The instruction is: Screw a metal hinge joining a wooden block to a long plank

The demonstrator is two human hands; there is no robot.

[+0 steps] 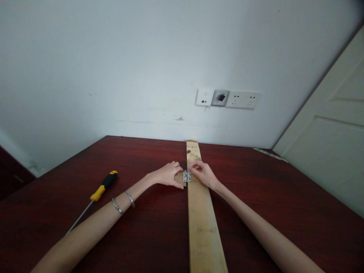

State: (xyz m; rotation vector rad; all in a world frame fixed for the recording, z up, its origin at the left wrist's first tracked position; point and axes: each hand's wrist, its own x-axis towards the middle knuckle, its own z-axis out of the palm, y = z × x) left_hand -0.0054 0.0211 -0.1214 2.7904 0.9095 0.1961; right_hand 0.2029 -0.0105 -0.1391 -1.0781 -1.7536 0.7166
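Observation:
A long pale wooden plank (203, 223) lies lengthwise on the dark red table (148, 235). A small metal hinge (187, 176) sits at the plank's left edge. My left hand (166, 174) rests beside it, fingers curled over a small wooden block (179, 178) that is mostly hidden under them. My right hand (202, 172) lies on the plank, its fingertips pinched at the hinge's upper right side. Both hands touch the hinge area.
A screwdriver (96, 195) with a yellow and black handle lies on the table to the left, its shaft pointing toward me. Wall sockets (227, 98) sit on the white wall behind. A pale door (332, 144) stands at the right.

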